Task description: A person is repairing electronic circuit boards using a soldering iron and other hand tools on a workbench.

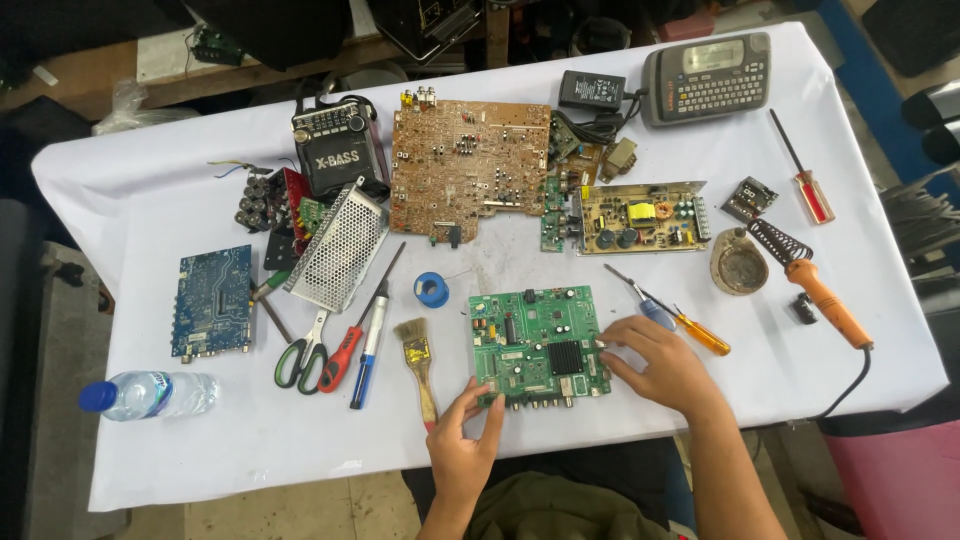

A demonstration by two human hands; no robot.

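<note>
A green circuit board [535, 340] with a black heat sink lies flat on the white tablecloth near the front edge. My left hand [465, 440] grips its front left corner with thumb and fingers. My right hand [660, 365] rests on its right edge, fingers curled against the board. A paintbrush [418, 365] with a wooden handle lies just left of the board. Two screwdrivers [665, 315] with a blue and an orange handle lie just beyond my right hand.
A soldering iron [815, 285] with an orange handle lies at right beside a round tin [740, 265]. Scissors [305, 355], pliers, a blue board [212, 300], a water bottle [150, 393], a large brown board [470, 165], a power supply board [640, 215] and a label printer [708, 75] surround the area.
</note>
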